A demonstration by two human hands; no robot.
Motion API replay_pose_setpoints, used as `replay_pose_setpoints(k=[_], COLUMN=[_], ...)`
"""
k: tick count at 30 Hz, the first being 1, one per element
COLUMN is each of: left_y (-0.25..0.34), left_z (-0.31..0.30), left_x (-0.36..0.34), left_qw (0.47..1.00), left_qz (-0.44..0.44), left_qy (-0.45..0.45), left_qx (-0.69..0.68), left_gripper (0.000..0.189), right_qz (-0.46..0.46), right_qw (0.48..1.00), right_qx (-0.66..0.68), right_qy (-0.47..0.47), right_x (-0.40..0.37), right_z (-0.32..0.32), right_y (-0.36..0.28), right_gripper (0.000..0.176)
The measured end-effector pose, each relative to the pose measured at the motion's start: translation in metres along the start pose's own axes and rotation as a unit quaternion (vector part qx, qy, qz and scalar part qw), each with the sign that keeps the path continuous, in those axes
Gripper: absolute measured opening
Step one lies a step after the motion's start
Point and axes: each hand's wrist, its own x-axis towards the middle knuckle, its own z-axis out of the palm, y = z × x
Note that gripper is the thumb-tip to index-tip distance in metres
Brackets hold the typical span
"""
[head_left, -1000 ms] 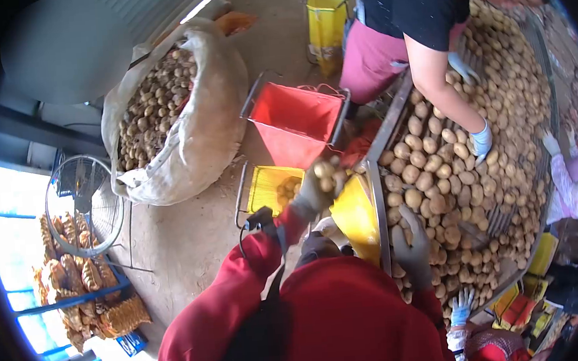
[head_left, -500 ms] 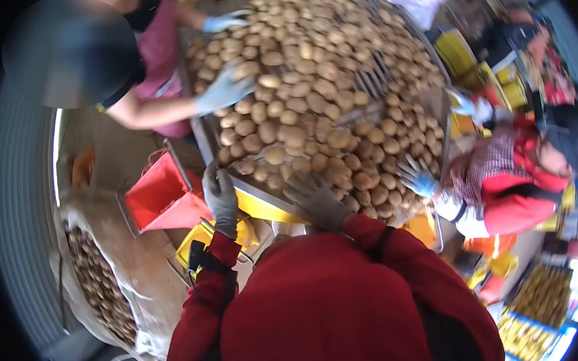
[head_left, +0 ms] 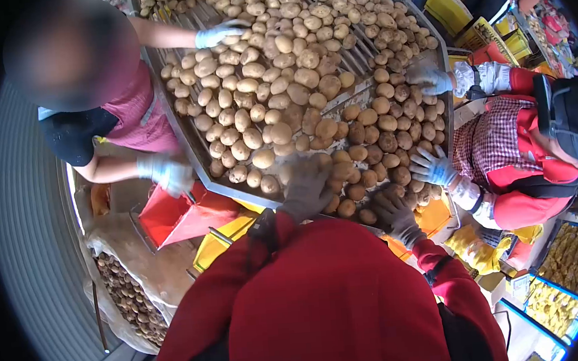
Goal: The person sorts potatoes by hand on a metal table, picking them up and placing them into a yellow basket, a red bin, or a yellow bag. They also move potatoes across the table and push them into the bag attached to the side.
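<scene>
Potatoes (head_left: 252, 137) are heaped over a metal sorting table (head_left: 223, 192) in front of me. My left hand (head_left: 305, 189), in a grey glove, is over the potatoes at the table's near edge. Its fingers are smeared by motion, so I cannot tell whether they grip a potato. To the right, my gloved right hand (head_left: 399, 218) rests with fingers spread against potatoes near the same edge. A brown potato (head_left: 346, 208) lies between my two hands.
A person at the left has one gloved hand (head_left: 222, 33) on the potatoes, the other above a red container (head_left: 187, 214). A yellow container (head_left: 223, 242) stands nearby. Another person's hands (head_left: 433, 167) touch potatoes at the right. A large sack (head_left: 130, 258) holds potatoes.
My left hand has moved from the table's edge by the containers onto the potatoes. My right hand has shifted right. The left person's nearer hand has left the potatoes toward the red container.
</scene>
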Motion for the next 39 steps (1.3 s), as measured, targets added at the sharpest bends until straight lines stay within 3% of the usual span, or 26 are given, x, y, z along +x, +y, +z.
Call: replay_pose_setpoints(k=[1, 2, 4, 5, 7, 9, 10, 12, 15, 16, 19, 20, 23, 26, 29, 30, 32, 33, 34, 35, 37, 38, 39], left_y=[0.007, 0.004, -0.002, -0.003, -0.006, -0.005, -0.008, -0.018, -0.027, -0.035, -0.044, -0.044, -0.038, -0.040, -0.044, -0.051, -0.033, -0.036, -0.039, -0.035, -0.025, -0.029, -0.036], left_z=[-0.006, 0.001, 0.027, 0.019, -0.004, -0.038, -0.049, -0.045, -0.057, -0.050, -0.049, -0.049, -0.048, -0.030, -0.025, -0.020, -0.052, -0.060, -0.068, -0.074, -0.094, -0.092, -0.085], left_x=[0.000, -0.004, -0.023, -0.029, -0.046, -0.059, -0.067, -0.088, -0.105, -0.112, -0.136, -0.145, -0.159, -0.165, -0.162, -0.162, -0.154, -0.149, -0.144, -0.145, -0.145, -0.152, -0.163], left_qw=[0.999, 0.999, 0.986, 0.984, 0.974, 0.981, 0.983, 0.962, 0.920, 0.910, 0.887, 0.879, 0.853, 0.826, 0.724, 0.670, 0.623, 0.512, 0.391, 0.376, 0.348, 0.544, 0.712], left_qz=[-0.002, 0.038, 0.118, 0.108, 0.085, 0.048, 0.029, -0.104, -0.224, -0.237, -0.274, -0.296, -0.335, -0.347, -0.318, -0.304, -0.259, -0.254, -0.265, -0.247, -0.212, -0.187, -0.153], left_qy=[-0.047, -0.007, 0.076, 0.059, 0.028, 0.074, 0.097, 0.151, 0.191, 0.216, 0.267, 0.266, 0.259, 0.263, 0.255, 0.211, 0.139, 0.079, 0.019, 0.019, 0.024, 0.069, 0.108], left_qx=[-0.005, -0.035, -0.087, -0.129, -0.210, -0.175, -0.156, -0.203, -0.259, -0.265, -0.257, -0.263, -0.304, -0.357, -0.557, -0.644, -0.725, -0.817, -0.881, -0.893, -0.913, -0.815, -0.677], left_gripper=[0.056, 0.051, 0.042, 0.039, 0.032, 0.027, 0.025, 0.026, 0.029, 0.030, 0.028, 0.028, 0.031, 0.032, 0.031, 0.034, 0.038, 0.040, 0.044, 0.044, 0.046, 0.049, 0.052], right_qz=[0.010, 0.077, 0.142, 0.174, 0.153, 0.129, 0.145, 0.175, 0.213, 0.110, -0.114, 0.132, 0.144, 0.115, 0.242, 0.251, 0.245, 0.233, 0.202, 0.168, 0.142, 0.130, 0.121], right_qw=[1.000, 0.995, 0.987, 0.981, 0.984, 0.985, 0.984, 0.965, 0.881, 0.869, 0.891, 0.911, 0.904, 0.894, 0.932, 0.909, 0.863, 0.844, 0.844, 0.842, 0.919, 0.947, 0.952], right_qx=[0.002, 0.062, 0.055, 0.051, 0.085, 0.109, 0.076, 0.037, 0.068, 0.002, -0.052, 0.021, -0.073, -0.073, 0.099, 0.183, 0.303, 0.339, 0.331, 0.323, 0.224, 0.174, 0.123], right_qy=[-0.014, -0.008, -0.046, -0.070, -0.020, -0.018, -0.072, -0.193, -0.416, -0.482, -0.436, -0.389, -0.395, -0.426, -0.252, -0.278, -0.322, -0.345, -0.371, -0.398, -0.293, -0.237, -0.252], right_x=[0.005, 0.018, 0.034, 0.047, 0.090, 0.142, 0.159, 0.186, 0.243, 0.242, 0.213, 0.211, 0.198, 0.206, 0.216, 0.219, 0.226, 0.231, 0.245, 0.258, 0.281, 0.288, 0.293], right_z=[-0.010, -0.014, -0.008, -0.008, -0.012, -0.026, -0.014, 0.000, -0.049, -0.023, 0.026, -0.006, 0.030, 0.011, -0.047, -0.049, -0.048, -0.046, -0.041, -0.037, -0.017, -0.001, 0.024], right_y=[0.003, 0.000, 0.009, 0.013, 0.015, 0.003, -0.004, -0.014, -0.027, -0.006, 0.032, 0.006, -0.001, -0.009, -0.040, -0.048, -0.067, -0.076, -0.085, -0.088, -0.083, -0.080, -0.077], right_gripper=[0.035, 0.035, 0.034, 0.034, 0.034, 0.036, 0.038, 0.042, 0.050, 0.048, 0.044, 0.043, 0.050, 0.045, 0.046, 0.046, 0.046, 0.046, 0.047, 0.047, 0.053, 0.055, 0.054])
